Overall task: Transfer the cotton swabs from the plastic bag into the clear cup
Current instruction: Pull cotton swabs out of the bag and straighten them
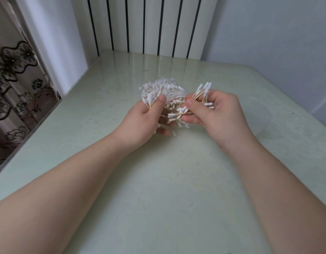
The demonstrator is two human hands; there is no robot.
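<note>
Hands held close together: left hand (140,120) grips plastic bag (169,90), right hand (219,116) clutches cotton swabs (204,88).

Premises are presenting as a domestic room. A white ribbed radiator (149,24) is standing at 12 o'clock, a floral lace curtain (13,70) is hanging at 9 o'clock, and a glossy pale-green desk (167,180) is filling the centre.

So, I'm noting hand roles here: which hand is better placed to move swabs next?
The right hand: it grips a bunch of cotton swabs, while the left hand is busy holding the plastic bag.
</note>
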